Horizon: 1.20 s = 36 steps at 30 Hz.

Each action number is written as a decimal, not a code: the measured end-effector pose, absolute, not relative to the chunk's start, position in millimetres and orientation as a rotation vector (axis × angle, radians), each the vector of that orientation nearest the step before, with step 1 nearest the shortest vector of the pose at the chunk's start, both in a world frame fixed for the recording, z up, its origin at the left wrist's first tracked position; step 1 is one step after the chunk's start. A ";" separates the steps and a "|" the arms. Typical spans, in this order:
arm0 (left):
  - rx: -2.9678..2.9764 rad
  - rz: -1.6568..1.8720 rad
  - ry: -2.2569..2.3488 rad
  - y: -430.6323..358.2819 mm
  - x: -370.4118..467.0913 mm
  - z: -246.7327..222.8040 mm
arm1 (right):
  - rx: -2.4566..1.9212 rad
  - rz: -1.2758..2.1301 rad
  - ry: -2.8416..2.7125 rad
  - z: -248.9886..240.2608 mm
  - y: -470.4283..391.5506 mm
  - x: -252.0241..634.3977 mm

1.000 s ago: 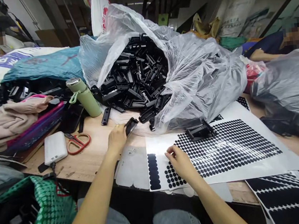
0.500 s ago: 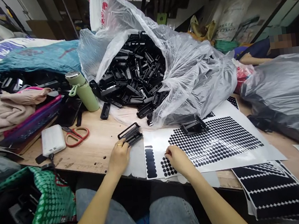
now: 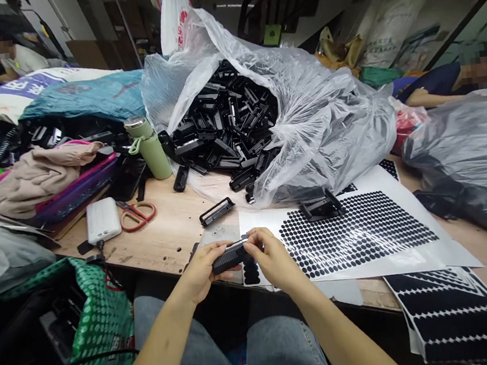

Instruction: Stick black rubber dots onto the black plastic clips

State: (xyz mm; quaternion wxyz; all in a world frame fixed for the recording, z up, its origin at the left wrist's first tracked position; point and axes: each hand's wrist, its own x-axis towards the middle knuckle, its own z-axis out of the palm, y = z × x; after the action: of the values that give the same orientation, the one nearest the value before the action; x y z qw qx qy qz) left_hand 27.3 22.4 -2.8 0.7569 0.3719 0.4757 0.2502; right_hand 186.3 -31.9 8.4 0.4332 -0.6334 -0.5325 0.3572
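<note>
With my left grip (image 3: pixel 199 268) I am grasping a ridged black part (image 3: pixel 229 259), thumb along the upper edge and fingers beneath, and I am holding it over the near edge of the bench (image 3: pixel 157 240), just left of the sheet of black dots (image 3: pixel 354 231). My right grip (image 3: pixel 274 255) is meeting its right end with bunched fingertips; whether they are pinching anything small there, I cannot tell. I am judging this part to be light and stiff, moulded plastic by its look, so a gentle hold is probably enough. The ridges are likely giving me some purchase, while the smoother edges could be slippery. I am favouring the long sides, which seem sturdiest, and leaving the end reachable. A similar part (image 3: pixel 217 212) is lying farther back, showing an open frame with thin bars that might flex if squeezed across the middle.
</note>
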 end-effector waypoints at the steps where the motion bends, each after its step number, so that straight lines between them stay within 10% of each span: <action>1: 0.803 0.552 1.025 20.6 27.7 -2.8 | -1.578 0.878 -1.325 7.7 -30.4 180.8; 36: 0.903 0.524 1.136 14.8 -8.4 -27.5 | -2.242 0.484 -1.351 -50.0 5.1 181.6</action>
State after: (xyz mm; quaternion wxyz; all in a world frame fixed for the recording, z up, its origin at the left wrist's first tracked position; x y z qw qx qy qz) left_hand -8.4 14.8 -27.5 0.7169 0.4081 0.5133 0.2368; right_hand 181.6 5.1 -50.0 0.2375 -0.8181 -0.4930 0.1767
